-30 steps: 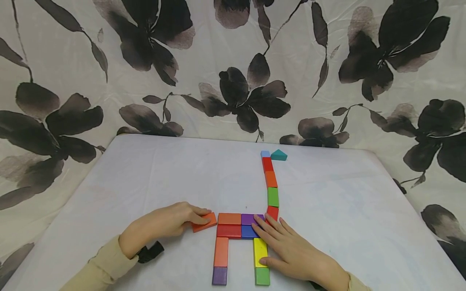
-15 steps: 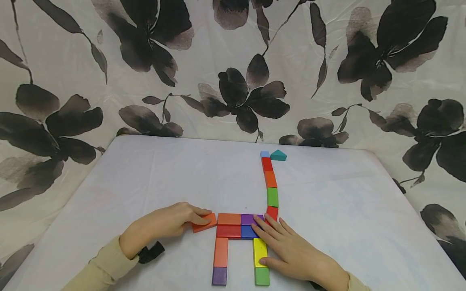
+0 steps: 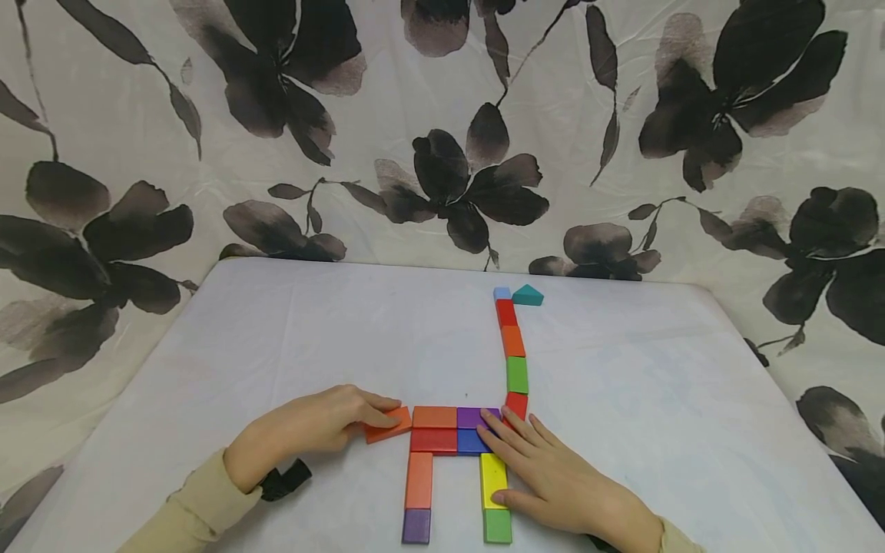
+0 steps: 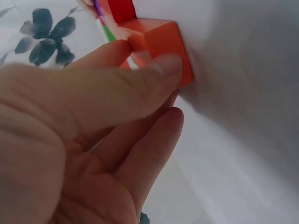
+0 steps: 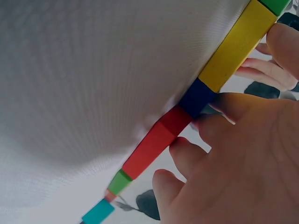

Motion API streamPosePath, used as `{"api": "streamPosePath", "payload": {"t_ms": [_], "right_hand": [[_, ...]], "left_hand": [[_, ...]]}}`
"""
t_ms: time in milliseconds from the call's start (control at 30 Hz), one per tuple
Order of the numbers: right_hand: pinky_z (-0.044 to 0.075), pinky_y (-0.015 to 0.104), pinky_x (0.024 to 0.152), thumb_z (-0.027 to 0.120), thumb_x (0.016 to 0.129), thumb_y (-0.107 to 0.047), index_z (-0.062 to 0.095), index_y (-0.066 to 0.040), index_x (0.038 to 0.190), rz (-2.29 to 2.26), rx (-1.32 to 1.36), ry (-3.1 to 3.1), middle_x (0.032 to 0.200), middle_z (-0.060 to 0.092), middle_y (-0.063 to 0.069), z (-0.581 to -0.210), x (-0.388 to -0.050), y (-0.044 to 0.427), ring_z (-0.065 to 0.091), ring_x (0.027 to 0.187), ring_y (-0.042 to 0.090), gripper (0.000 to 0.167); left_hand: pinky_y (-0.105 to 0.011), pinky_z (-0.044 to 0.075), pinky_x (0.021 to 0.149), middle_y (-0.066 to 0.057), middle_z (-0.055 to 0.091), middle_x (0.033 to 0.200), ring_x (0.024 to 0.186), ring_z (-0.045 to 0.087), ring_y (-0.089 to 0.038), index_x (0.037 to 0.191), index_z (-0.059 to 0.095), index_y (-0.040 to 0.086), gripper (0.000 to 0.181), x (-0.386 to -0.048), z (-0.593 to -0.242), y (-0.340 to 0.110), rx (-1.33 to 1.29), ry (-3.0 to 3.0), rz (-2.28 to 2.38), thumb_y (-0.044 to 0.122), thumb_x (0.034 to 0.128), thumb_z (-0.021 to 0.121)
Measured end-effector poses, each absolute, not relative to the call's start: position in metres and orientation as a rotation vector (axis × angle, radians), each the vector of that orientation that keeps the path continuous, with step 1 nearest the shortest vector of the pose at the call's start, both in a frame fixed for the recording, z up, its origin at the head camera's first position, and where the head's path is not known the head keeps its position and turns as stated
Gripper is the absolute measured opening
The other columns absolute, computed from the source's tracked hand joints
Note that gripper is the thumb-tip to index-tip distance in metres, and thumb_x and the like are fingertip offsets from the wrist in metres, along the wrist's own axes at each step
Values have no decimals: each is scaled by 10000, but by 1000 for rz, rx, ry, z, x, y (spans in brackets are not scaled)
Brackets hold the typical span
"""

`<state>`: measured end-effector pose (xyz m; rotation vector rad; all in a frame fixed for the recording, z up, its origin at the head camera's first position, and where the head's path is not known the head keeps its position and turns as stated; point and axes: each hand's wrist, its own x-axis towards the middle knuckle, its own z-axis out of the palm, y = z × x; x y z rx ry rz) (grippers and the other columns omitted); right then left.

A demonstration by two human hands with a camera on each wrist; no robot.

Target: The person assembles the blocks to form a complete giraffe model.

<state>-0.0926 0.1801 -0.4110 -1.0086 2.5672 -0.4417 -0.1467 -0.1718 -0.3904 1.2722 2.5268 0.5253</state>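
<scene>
My left hand [image 3: 328, 418] pinches an orange block [image 4: 169, 44] between thumb and fingers. That block lies slightly angled, its right end against the left side of a group of coloured blocks. An orange block [image 3: 434, 417] and a purple block [image 3: 470, 417] form the group's upper row. Below them lie a red block [image 3: 433, 441] and a blue block [image 3: 468, 441]. My right hand [image 3: 553, 476] rests with fingers spread over the group's right end, covering parts of the purple and blue blocks. Its thumb touches the yellow block [image 3: 493, 472].
Below the group stand two legs of blocks, ending in a purple block [image 3: 416, 526] and a green block [image 3: 498, 526]. A column with a green block [image 3: 517, 375] runs up to a light blue block [image 3: 502, 293] beside a teal triangle [image 3: 528, 296]. Floral cloth [image 3: 387, 100] hangs behind the white table [image 3: 311, 330].
</scene>
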Motion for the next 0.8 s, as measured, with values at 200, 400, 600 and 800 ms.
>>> {"api": "streamPosePath", "payload": {"t_ms": [200,400,600,800], "right_hand": [[129,602,1159,382,978,-649,236,-223,1590,-419,-1032,2567,1654,133,-47,-410,-95,180,88,1516,237,760],[107,572,1173,453,993,-578,222,-234,1593,-491,-1017,2531,1659,96,-60,-401,-100,183,66,1518,224,729],[131,569,1168,566,988,-456,238,-234,1590,-536,-998,2689,1657,113,-13,-375,-113,198,94,1514,278,721],[196,541,1167,614,978,-375,308,-174,1569,-570,-914,3093,1632,222,77,-341,-129,228,223,1481,327,696]], "left_hand": [[-405,518,938,-132,605,1351,1215,598,-277,1314,645,50,510,-148,-388,-175,1313,2520,539,-144,845,599],[-444,504,956,-130,626,1321,1215,600,-273,1303,640,18,375,-151,-382,-173,1331,2622,488,18,928,621],[-500,453,1005,-154,614,1332,1240,573,-327,1304,638,10,386,-153,-370,-173,1302,2945,487,113,933,665],[-563,390,1050,-186,581,1367,1282,524,-376,1347,602,8,482,-162,-356,-182,1316,3299,645,170,905,704]]}}
